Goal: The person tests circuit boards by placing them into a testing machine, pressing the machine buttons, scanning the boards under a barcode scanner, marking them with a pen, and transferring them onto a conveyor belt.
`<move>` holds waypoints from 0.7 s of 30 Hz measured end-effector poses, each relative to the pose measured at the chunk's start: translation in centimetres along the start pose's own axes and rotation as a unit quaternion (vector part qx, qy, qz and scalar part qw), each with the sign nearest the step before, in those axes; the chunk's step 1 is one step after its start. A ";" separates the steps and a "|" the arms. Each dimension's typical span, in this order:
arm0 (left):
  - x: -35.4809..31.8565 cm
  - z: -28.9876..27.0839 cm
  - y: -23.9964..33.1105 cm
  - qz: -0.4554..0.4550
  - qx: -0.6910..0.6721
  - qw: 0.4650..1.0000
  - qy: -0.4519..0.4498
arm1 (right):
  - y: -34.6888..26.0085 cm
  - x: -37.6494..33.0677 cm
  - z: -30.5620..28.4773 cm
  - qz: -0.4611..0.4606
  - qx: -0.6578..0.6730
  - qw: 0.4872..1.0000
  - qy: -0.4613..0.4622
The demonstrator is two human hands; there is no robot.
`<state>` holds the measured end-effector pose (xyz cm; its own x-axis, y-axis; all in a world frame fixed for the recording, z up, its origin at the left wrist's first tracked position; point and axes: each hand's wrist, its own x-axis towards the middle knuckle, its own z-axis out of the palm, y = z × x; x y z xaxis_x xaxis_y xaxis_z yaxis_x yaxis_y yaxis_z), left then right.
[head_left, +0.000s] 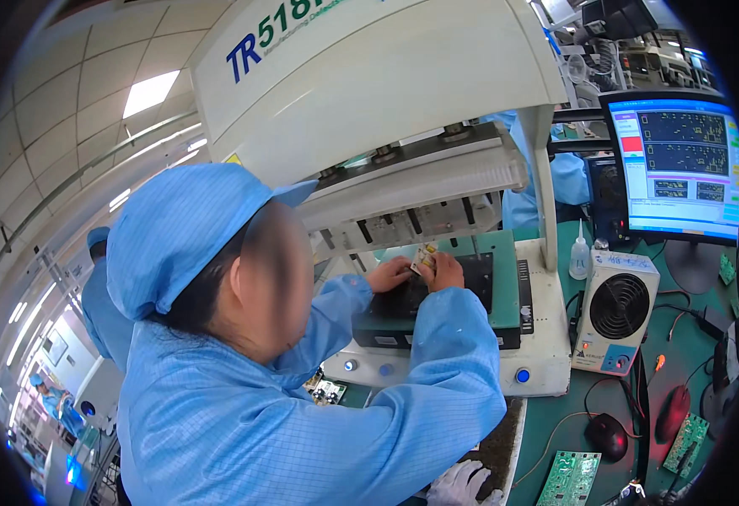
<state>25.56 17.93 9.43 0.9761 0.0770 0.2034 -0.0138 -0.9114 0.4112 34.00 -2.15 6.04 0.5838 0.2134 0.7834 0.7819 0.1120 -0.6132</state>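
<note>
1. Right hand (462,487): white glove, at the lower edge and partly cut off. The fingers (447,481) are loosely apart and clamp nothing. It rests at the near end of the tray.
2. Left hand: out of view.
3. Tray (504,443): dark, white-rimmed, touching the fingers and running away from them toward the tester.
4. Board (570,479): green, flat on the mat (555,422), just to the right of the fingers and apart from them.
5. Mouse (607,434): black, beyond the board, further right of the fingers.
6. Second board (688,438): green, well right of the fingers, beside a red mouse (671,413).
7. Tester (538,354): white housing with a green fixture plate (504,278), well beyond the fingers.
8. Co-worker (243,396): blue suit and cap, left of the fingers. Both bare hands (390,274) are on the fixture, pinching a small card (424,255) between them.
9. Fan (614,312), bottle (580,257) and monitor (681,169): right of the tester, far from the fingers.
</note>
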 end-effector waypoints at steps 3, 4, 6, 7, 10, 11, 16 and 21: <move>0.5 0.2 -0.3 0.022 -0.003 0.994 0.102 | -1.4 0.3 -0.1 0.006 -0.005 0.999 -0.039; 1.0 0.3 0.0 0.032 -0.004 0.991 0.133 | -1.3 0.3 -0.4 0.005 -0.006 0.999 -0.041; 1.0 -0.5 0.4 0.007 0.012 0.994 0.107 | -1.6 0.3 -0.5 -0.003 0.014 0.999 -0.035; 2.7 1.0 2.5 -0.006 0.019 0.998 0.062 | 0.5 -0.1 -1.7 0.008 -0.001 0.999 -0.032; 2.7 -0.2 2.5 0.027 0.085 0.995 0.040 | 0.1 0.2 -1.1 -0.021 0.008 1.000 -0.021; 2.6 -0.3 2.6 0.026 0.084 0.995 0.042 | 0.2 0.4 -1.2 -0.024 0.016 0.999 -0.019; 3.0 -0.3 2.6 -0.016 -0.010 0.999 0.027 | 0.3 0.2 -1.6 -0.027 0.024 0.999 -0.016; 3.4 -0.2 2.5 -0.025 -0.045 0.999 0.016 | -0.3 0.3 -2.4 0.013 0.028 0.999 -0.035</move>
<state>28.85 16.01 11.32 0.9684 0.1360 0.2090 0.0139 -0.8664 0.4992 34.40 -4.44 6.70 0.5852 0.2833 0.7598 0.7522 0.1603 -0.6391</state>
